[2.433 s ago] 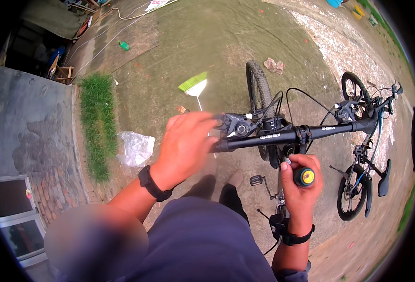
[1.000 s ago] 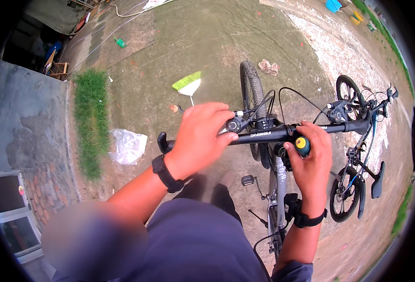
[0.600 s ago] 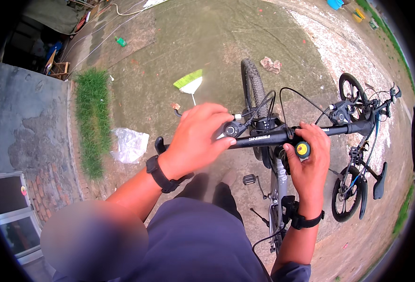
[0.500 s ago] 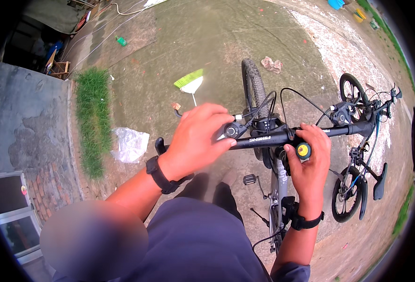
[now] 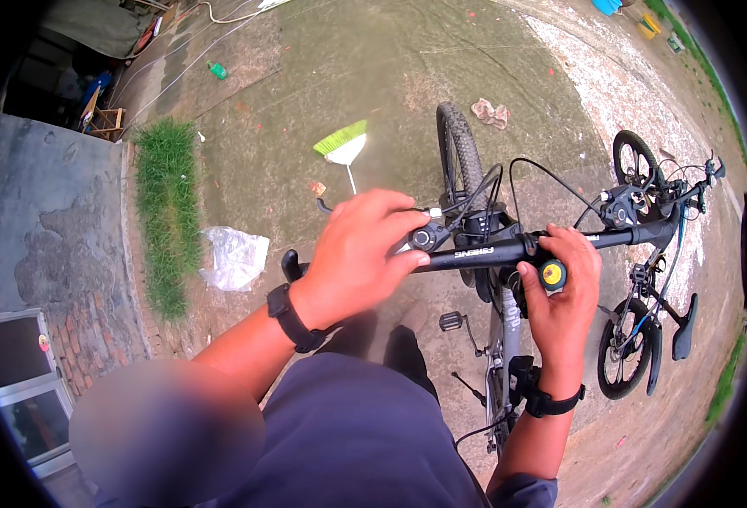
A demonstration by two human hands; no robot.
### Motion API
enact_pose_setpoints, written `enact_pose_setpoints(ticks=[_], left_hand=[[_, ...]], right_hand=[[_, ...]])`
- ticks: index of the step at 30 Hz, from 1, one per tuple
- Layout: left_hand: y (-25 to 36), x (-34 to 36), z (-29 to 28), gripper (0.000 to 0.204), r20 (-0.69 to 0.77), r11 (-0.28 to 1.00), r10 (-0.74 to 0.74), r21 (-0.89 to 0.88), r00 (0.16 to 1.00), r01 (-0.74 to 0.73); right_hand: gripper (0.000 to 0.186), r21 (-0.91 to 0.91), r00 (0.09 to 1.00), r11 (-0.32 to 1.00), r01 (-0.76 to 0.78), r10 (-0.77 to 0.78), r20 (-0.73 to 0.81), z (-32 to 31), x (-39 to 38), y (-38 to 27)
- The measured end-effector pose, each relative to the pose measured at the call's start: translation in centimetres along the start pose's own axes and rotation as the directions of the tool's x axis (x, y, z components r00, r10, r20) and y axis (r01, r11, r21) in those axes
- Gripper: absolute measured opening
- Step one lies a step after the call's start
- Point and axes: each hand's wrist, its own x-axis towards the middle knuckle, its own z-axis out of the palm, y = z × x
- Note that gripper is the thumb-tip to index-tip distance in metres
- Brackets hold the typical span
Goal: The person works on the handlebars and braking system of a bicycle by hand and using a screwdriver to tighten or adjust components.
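Fingers of the right hand (image 5: 566, 284) curl around a dark, yellow-capped tool handle (image 5: 553, 273) just beside the middle of a black handlebar (image 5: 479, 253). The left hand's (image 5: 361, 254) fingers grasp the bar's left end. I see it topping a grey bicycle (image 5: 505, 330), knobbly front wheel (image 5: 460, 152) ahead. Another bicycle (image 5: 627, 349) is to the right; a green-and-white broom (image 5: 344, 146) sits farther off.
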Motion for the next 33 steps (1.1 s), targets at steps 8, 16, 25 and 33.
enact_pose_setpoints(ticks=[8,16,25,33], left_hand=[[-0.2,-0.4,0.2,0.051,-0.014,1.000,0.021,0.009,1.000,-0.021],[-0.2,-0.5,-0.3,0.055,0.025,1.000,0.024,-0.002,0.999,-0.024],[-0.4,-1.0,0.1,0.053,-0.019,1.000,0.015,0.018,1.000,-0.015],[-0.8,-1.0,0.0,0.053,-0.022,0.999,0.038,-0.005,0.999,-0.038]], right_hand=[[0.044,-0.008,1.000,1.000,0.007,-0.007,-0.007,0.0,-0.1,-0.1],[0.044,-0.002,1.000,1.000,0.008,-0.008,-0.005,0.0,-0.1,-0.1],[0.044,-0.009,1.000,1.000,0.001,-0.001,-0.007,0.0,0.0,-0.2],[0.043,-0.009,1.000,1.000,0.003,-0.003,-0.005,0.1,0.0,-0.2]])
